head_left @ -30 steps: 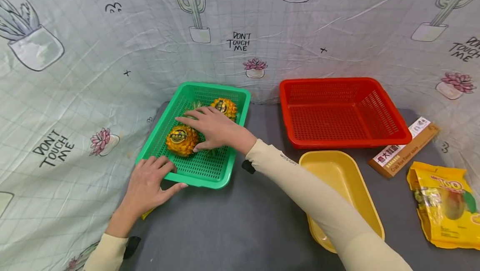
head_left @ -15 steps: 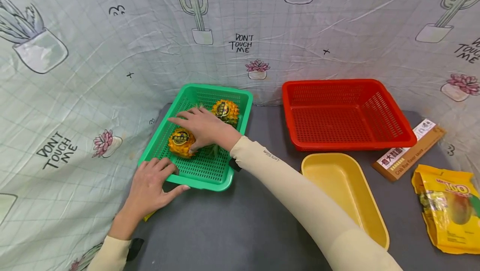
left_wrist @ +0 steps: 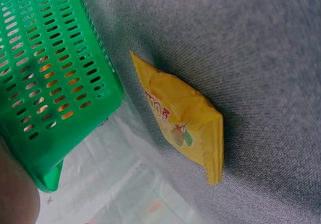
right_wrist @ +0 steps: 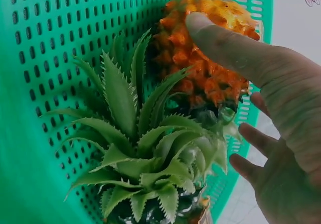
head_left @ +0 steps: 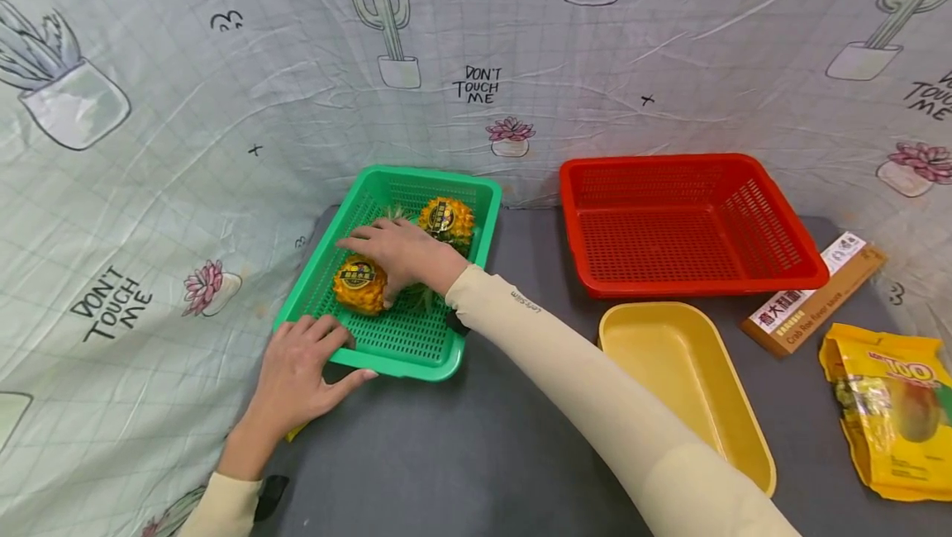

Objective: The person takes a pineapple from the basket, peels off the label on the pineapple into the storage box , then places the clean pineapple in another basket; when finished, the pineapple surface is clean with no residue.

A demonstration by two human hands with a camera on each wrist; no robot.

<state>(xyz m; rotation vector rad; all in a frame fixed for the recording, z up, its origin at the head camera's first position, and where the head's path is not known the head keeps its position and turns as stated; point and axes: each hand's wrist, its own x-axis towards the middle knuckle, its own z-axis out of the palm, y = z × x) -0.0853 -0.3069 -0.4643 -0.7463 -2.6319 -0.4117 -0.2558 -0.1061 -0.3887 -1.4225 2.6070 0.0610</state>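
Note:
In the head view, a green basket [head_left: 411,367] holds two small orange pineapples. My right hand [head_left: 405,254] lies over the nearer pineapple [head_left: 357,285], its thumb against one side and its fingers bent over the far side. The right wrist view shows that thumb pressed on the orange skin [right_wrist: 215,78], some fingers spread lower down, and green leaves beside them. The other pineapple [head_left: 449,219] rests near the back right corner. My left hand [head_left: 293,368] grips the basket's front left rim, fingers curled over it and thumb stretched out outside.
A yellow packet [left_wrist: 183,118] lies beside the green basket, mostly hidden under my left hand in the head view. To the right are a red basket [head_left: 699,285], a yellow tray [head_left: 669,339], a long box [head_left: 814,297] and a yellow bag [head_left: 896,417]. Printed cloth hangs behind.
My right hand has shifted slightly left and toward me, closer around the nearer pineapple. My left hand stays on the rim. The head view has shifted slightly.

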